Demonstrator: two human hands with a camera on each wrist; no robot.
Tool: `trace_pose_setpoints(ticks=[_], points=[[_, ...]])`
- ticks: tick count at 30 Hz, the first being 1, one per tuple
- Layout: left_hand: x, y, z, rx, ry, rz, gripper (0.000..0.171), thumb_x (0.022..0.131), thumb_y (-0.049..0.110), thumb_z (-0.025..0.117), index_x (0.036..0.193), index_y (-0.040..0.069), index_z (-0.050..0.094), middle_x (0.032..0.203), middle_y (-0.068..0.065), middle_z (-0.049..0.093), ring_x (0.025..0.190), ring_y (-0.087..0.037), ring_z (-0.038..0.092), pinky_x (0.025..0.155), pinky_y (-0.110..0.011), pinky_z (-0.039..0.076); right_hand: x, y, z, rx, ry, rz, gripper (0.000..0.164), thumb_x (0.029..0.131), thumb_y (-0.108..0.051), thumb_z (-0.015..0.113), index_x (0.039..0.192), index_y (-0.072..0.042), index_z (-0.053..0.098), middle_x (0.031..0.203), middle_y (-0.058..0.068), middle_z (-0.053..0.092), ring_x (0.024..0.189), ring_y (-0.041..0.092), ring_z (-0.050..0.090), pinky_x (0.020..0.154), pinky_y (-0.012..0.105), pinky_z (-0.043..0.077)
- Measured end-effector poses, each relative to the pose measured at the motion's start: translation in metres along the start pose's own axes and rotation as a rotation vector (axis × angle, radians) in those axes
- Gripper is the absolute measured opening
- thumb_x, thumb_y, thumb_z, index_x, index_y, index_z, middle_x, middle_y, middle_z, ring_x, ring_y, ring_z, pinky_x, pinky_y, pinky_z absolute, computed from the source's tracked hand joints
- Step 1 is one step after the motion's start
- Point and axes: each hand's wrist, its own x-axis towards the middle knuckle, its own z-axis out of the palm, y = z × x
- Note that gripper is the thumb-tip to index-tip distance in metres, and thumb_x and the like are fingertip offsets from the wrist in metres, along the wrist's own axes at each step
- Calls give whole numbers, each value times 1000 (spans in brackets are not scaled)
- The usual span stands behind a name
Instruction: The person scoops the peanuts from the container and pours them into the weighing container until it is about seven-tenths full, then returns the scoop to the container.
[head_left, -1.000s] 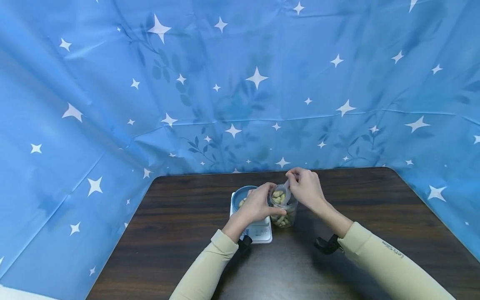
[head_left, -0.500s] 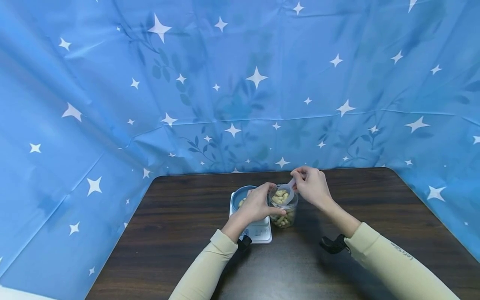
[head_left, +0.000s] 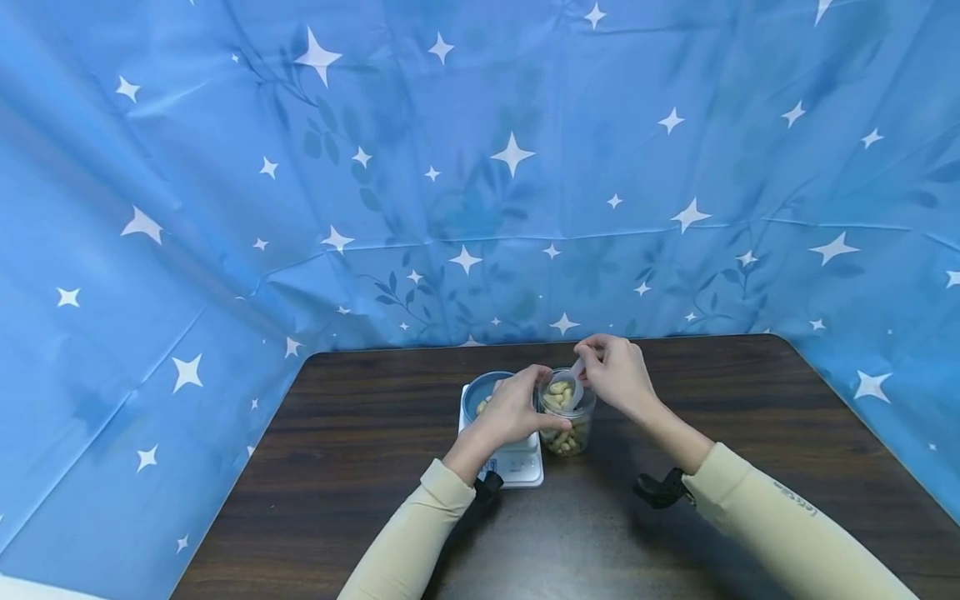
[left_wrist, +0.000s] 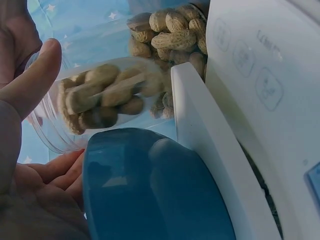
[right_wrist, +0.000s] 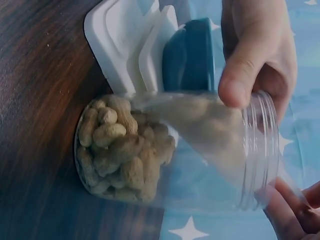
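A clear plastic jar (head_left: 572, 442) stands on the table with unshelled peanuts (right_wrist: 122, 155) filling its lower part. My left hand (head_left: 513, 408) grips it near the threaded mouth, thumb on the near side. From the right, my right hand (head_left: 618, 375) pinches the handle of a translucent scoop (head_left: 577, 388). The scoop's bowl is inside the jar, tilted, above the lower heap. Several peanuts (left_wrist: 102, 92) lie in it, seen in the left wrist view. Left of the jar, a blue bowl (head_left: 480, 385) holding some peanuts rests on a white kitchen scale (head_left: 525, 477), partly hidden by my left hand.
The dark wood-patterned table (head_left: 360, 467) ends at a back edge just behind the jar. A blue curtain (head_left: 480, 208) with white stars hangs beyond it. The scale stands right beside the jar, and its bowl is close to my left fingers.
My right hand with the scoop shifts right and then slightly back left, the scoop staying within the jar's mouth. My left hand keeps its grip on the jar, which stays in place.
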Motion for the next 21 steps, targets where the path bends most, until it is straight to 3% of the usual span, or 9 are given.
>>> trace_pose_setpoints(ticks=[14, 21], points=[[1, -1, 1, 4, 2, -13, 84, 81, 48, 88, 146, 11, 51, 135, -2, 61, 119, -18, 59, 109, -52, 37, 6, 5, -20, 165, 73, 86, 26, 106, -10, 55, 112, 11, 69, 84, 20, 75, 62, 20, 73, 56, 26, 58], [0, 0, 1, 3, 5, -12, 84, 80, 47, 88, 146, 12, 51, 135, -2, 61, 119, -17, 59, 109, -52, 36, 9, 7, -27, 244, 73, 169, 29, 107, -12, 53, 117, 12, 67, 88, 24, 74, 62, 17, 73, 59, 28, 59]])
